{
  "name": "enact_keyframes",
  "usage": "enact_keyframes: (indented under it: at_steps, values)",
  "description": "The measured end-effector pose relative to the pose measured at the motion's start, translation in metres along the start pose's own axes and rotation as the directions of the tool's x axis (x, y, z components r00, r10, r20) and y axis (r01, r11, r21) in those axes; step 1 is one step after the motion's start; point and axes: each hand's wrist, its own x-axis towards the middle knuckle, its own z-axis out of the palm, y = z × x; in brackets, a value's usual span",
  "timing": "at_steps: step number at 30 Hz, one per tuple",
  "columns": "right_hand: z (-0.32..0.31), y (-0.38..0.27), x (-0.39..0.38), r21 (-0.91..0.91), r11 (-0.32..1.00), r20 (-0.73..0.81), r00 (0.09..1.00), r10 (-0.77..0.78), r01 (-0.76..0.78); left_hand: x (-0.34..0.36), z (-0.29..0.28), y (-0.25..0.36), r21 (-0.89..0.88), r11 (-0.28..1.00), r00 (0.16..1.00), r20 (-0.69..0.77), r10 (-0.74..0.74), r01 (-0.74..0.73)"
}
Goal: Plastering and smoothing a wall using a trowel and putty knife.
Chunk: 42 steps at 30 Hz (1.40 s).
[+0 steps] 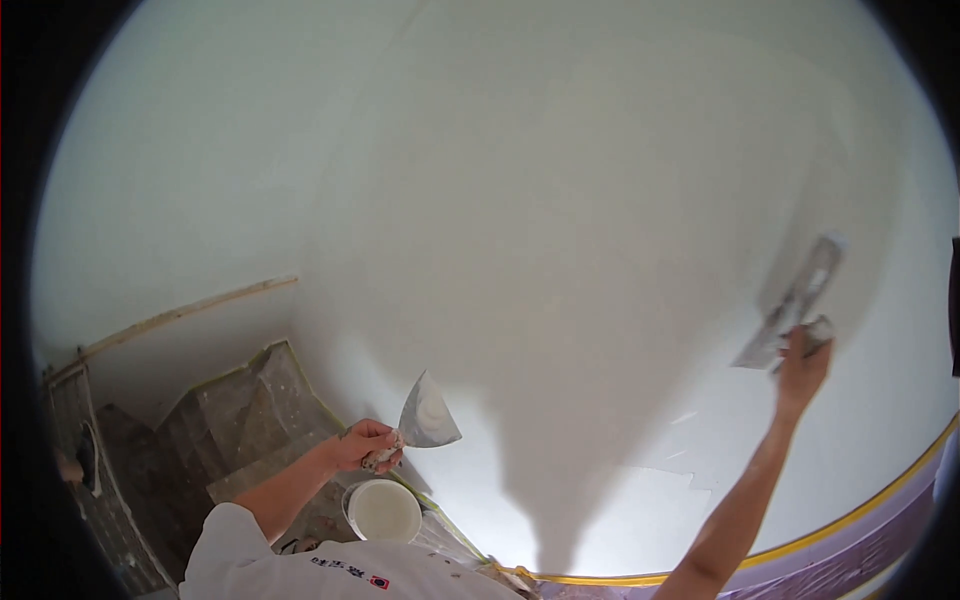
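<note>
My left hand [368, 446] is closed round the handle of a putty knife [430, 412], whose wide blade points up and carries a smear of pale filler. Out to the right, my right hand [805, 368] grips a plastering trowel [803, 292], its long metal blade tilted close to the white wall [560, 250]. Whether the blade touches the wall I cannot tell. Below my left hand stands a round white bucket [384, 511] of pale filler.
Rumpled protective sheeting [255, 405] covers the floor at left. A wooden strip [190, 313] runs along the left wall. Yellow tape [800, 541] edges the wall's bottom right, above purple film [850, 560]. Part of another person's hand [70, 467] shows at far left.
</note>
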Motion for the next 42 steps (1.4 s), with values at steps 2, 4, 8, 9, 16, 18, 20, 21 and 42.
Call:
enact_keyframes:
  at_steps: [2, 4, 8, 9, 16, 18, 20, 21, 42]
  values:
    - [-0.010, 0.010, 0.043, -0.096, 0.993, -0.160, 0.986, 0.046, -0.062, -0.009, -0.002, -0.016, -0.024, 1.000, 0.998, -0.064, -0.001, -0.001]
    - [-0.005, 0.021, 0.069, -0.037, 0.983, -0.075, 0.981, 0.179, -0.182, -0.018, -0.006, -0.032, -0.046, 0.999, 0.994, -0.106, 0.006, -0.011]
    - [0.044, 0.024, 0.085, -0.212, 0.977, 0.002, 1.000, 0.027, -0.026, -0.037, -0.013, -0.065, -0.036, 0.999, 0.979, -0.205, -0.004, -0.003]
    - [0.065, 0.020, 0.089, -0.186, 0.981, 0.089, 0.995, -0.037, 0.053, -0.039, -0.016, -0.073, -0.029, 0.999, 0.964, -0.266, -0.021, 0.014]
    - [0.283, -0.050, 0.029, -0.294, 0.756, 0.379, 0.798, -0.469, 0.585, -0.050, -0.031, -0.117, 0.040, 0.999, 0.907, -0.422, 0.013, 0.004]
    - [0.338, -0.058, -0.016, -0.272, 0.782, 0.493, 0.779, -0.387, 0.561, -0.053, -0.033, -0.125, 0.001, 1.000, 0.907, -0.421, 0.020, -0.021]
    - [0.389, -0.072, -0.060, -0.194, 0.756, 0.591, 0.690, -0.418, 0.625, -0.059, -0.035, -0.129, 0.001, 0.999, 0.879, -0.475, 0.034, -0.039]
    - [0.413, -0.074, -0.083, -0.197, 0.761, 0.623, 0.678, -0.390, 0.618, -0.061, -0.036, -0.131, 0.006, 0.998, 0.872, -0.486, 0.056, -0.061]
    - [0.138, -0.008, -0.375, 0.420, 0.177, 0.894, 0.439, 0.091, -0.890, -0.067, -0.004, -0.131, 0.250, 0.959, 0.917, -0.397, -0.020, 0.130]
